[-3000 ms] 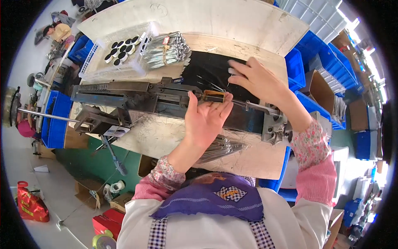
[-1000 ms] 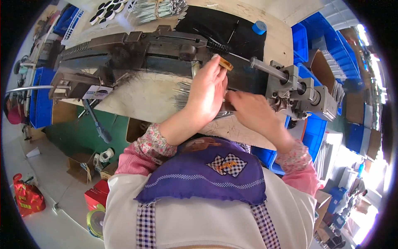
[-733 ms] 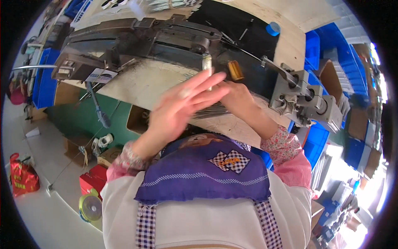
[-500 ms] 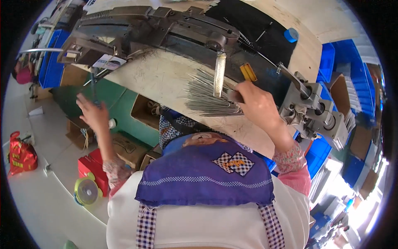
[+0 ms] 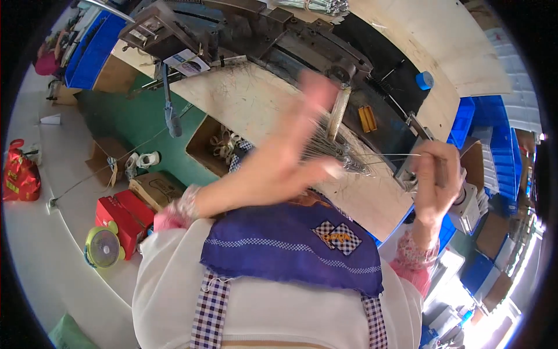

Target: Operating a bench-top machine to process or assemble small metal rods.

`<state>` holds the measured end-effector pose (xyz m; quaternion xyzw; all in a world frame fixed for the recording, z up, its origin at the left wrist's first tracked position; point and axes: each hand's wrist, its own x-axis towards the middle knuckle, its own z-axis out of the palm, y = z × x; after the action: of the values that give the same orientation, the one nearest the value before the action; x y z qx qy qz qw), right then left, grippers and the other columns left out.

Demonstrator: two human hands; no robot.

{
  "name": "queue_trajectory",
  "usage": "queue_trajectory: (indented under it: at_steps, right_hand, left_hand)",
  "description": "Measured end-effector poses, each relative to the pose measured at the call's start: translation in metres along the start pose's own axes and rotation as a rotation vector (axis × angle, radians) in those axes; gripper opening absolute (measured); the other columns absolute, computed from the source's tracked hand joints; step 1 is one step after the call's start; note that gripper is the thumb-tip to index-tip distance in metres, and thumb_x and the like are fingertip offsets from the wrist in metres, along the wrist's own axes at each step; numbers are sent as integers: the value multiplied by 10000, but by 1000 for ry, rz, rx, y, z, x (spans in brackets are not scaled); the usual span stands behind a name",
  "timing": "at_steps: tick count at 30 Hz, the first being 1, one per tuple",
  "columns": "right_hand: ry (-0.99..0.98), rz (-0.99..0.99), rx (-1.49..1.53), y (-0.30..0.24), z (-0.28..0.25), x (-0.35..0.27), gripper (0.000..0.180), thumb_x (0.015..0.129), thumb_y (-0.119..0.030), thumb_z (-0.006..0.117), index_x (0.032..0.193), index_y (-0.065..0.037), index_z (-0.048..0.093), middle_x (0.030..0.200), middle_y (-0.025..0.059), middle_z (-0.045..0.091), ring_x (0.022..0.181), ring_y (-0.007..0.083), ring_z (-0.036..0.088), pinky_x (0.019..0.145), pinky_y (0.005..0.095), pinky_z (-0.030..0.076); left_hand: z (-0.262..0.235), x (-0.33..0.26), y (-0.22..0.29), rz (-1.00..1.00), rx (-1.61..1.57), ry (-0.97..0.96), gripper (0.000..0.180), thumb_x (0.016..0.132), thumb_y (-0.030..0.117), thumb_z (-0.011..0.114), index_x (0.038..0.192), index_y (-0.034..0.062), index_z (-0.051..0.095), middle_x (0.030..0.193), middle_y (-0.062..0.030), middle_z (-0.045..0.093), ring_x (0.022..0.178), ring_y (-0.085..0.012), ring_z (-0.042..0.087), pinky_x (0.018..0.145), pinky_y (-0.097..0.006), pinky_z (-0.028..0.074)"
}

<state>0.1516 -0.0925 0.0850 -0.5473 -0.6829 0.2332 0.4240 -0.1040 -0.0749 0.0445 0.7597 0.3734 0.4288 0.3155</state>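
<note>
We see the right hand [image 5: 436, 185] at the right side of the worktop [image 5: 383, 203], its fingers closed together in a pinch on a thin wire [image 5: 401, 155]. The wire leaves the fingertips and runs to the left, its long axis lying nearly level across the view, toward the wire bundle [image 5: 349, 158]. Where its far end stops we cannot tell, since it is lost against the wires behind it. A darker patch shows among the curled fingers, too unclear for us to name.

Our left hand [image 5: 285, 154] is blurred, thumb and fingers spread well apart, and we see nothing held in it. The bundle lies between our two hands, fanned out on the near side of the machine [image 5: 290, 43]; its long axis slants down to the right, and the left hand is the nearer one to it. The left thumb appears beside the bundle, though the blur keeps us from telling whether they touch.

A pale metal bar [image 5: 339, 113] slants over the bundle's upper part. Just right of that bar sits a yellow block [image 5: 367, 118], with a blue round piece [image 5: 424, 80] farther off.
</note>
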Motion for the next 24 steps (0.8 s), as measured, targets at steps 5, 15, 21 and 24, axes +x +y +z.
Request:
queue_trajectory:
  at_steps: [5, 15, 21, 24]
  right_hand:
    - [-6, -218, -157, -22, 15, 29, 116, 845, 35, 596, 952, 0, 626, 776, 98, 636, 676, 177, 626, 635, 265, 488]
    - [-129, -312, -604, 33, 6, 43, 289, 785, 30, 609, 1071, -11, 632, 961, 138, 613, 917, 305, 600, 759, 374, 502]
    - [-151, -425, -704, 46, 15, 53, 301, 715, -9, 626, 1016, -28, 630, 868, 95, 590, 816, 270, 590, 685, 363, 507]
    - [-149, -421, -696, 44, 18, 52, 217, 710, -4, 617, 926, -23, 605, 844, 91, 567, 802, 271, 581, 669, 367, 513]
  left_hand:
    - [11, 10, -9, -62, -349, -418, 148, 992, 166, 441, 1011, 37, 512, 900, -97, 553, 853, -211, 577, 754, -343, 463]
    - [66, 22, 1, -719, -995, -232, 281, 1016, 333, 404, 918, 87, 497, 693, 8, 409, 579, -75, 391, 477, -218, 327]
    - [-12, 63, 2, -713, -1572, -188, 156, 982, 195, 461, 947, 71, 548, 701, 39, 418, 426, -11, 269, 361, -181, 201]
    - [-53, 48, -54, -531, -2076, -46, 291, 1025, 247, 377, 1095, 32, 560, 746, 16, 413, 399, -29, 268, 341, -202, 189]
